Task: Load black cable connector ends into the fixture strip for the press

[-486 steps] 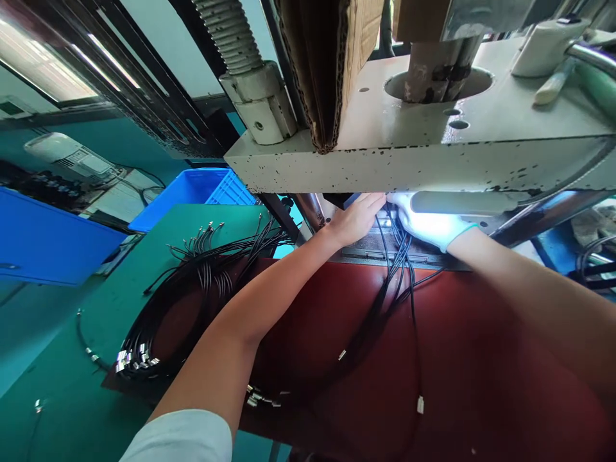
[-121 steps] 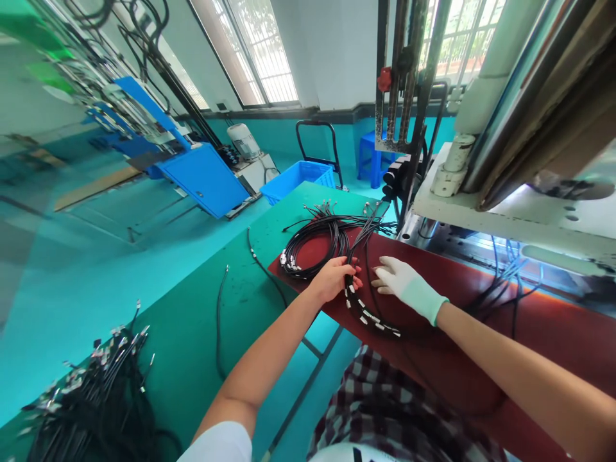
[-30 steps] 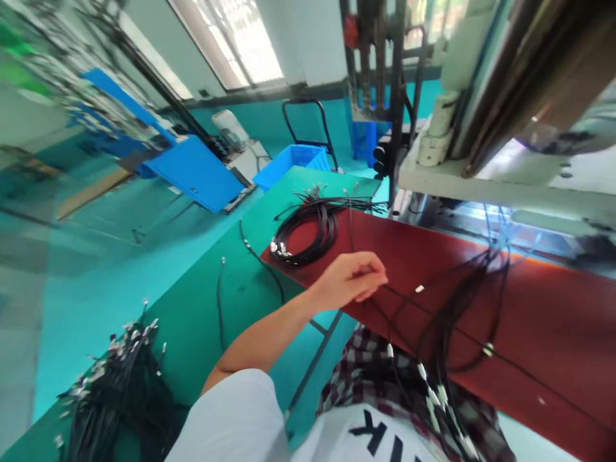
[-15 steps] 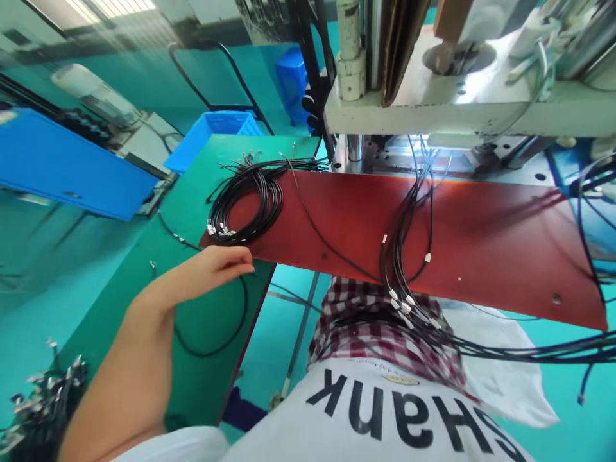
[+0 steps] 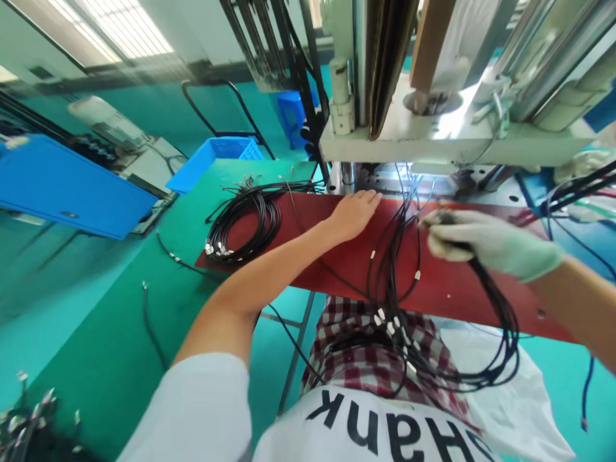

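Head view, looking down across the bench. Left hand (image 5: 355, 215), bare, lies flat with fingers spread on the red mat (image 5: 481, 282) at frame centre, just below the press machine (image 5: 447, 138); it grips nothing. Right hand (image 5: 481, 244), gloved, at centre right, is clenched around a bundle of black cables (image 5: 500, 321) that droops in a loop over the mat's near edge toward the lap. Loose cable ends (image 5: 392, 324) hang tangled beside it. A second coil (image 5: 245, 221) rests at the mat's left end, well apart. Risk, as I judge it: hanging strands could snag each other or the mat edge, dragging connectors out of the machine bed.
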Available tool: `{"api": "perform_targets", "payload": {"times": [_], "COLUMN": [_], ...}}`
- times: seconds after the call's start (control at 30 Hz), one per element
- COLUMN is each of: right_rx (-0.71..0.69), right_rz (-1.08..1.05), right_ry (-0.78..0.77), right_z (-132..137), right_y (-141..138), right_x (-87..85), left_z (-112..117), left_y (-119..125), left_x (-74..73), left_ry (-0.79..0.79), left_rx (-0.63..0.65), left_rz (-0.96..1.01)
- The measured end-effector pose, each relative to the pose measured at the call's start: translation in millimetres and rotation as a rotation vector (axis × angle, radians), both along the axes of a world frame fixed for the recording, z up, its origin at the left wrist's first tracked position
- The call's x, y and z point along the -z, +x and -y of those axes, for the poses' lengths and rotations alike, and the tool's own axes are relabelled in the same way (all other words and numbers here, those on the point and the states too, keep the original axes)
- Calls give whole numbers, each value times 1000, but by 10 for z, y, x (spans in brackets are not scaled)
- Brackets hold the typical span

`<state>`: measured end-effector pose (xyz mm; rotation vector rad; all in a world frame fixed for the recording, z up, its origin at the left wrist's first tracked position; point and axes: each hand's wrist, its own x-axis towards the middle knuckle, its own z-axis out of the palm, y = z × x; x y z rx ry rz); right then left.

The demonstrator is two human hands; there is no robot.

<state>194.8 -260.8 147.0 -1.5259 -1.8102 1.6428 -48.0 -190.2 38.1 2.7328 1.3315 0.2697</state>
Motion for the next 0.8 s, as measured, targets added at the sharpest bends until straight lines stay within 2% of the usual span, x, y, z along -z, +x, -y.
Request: {"api": "perform_targets", "payload": {"times": [0.07,0.13,0.2,0.27,0.33,0.43,0.47,0.53,0.6,0.67,0.7,0.8], "right_rx": [-96,-98,-77,-65,-65,-79,-80,-81,-101,-154,-182,-241], "right_rz": [-196,-281,-267,-249,-238,-125,-41,141,262,297,298,284], "right_ry": [-204,-306,-321,-312,-313,-253,-175,24,189,280,322,445], "right_z": [-160,-256,-285,-272,-242,-171,-137,-54,39,125,162,237], "right_y": [1,-18,-54,-89,-104,-90,-84,-83,-102,-132,-149,-203], "right_x": [194,400,537,585,581,579,589,617,646,670,677,662], "left_z": [-400,-641,-741,-733,-627,-292,-148,148,406,580,626,613], "left_y": [351,594,714,705,562,117,-69,-431,-693,-791,-778,-569], "left_x": [249,401,449,420,349,201,139,1,-135,-226,-246,-227], "left_ry": [39,45,22,-18,-67,-207,-291,-528,-645,-806,-937,-1412], "left_rx": [-13,-75,-126,-125,-102,-181,-231,-308,-362,-408,-423,-349], "left_rz": [70,134,169,162,127,99,121,285,358,442,534,939]}}
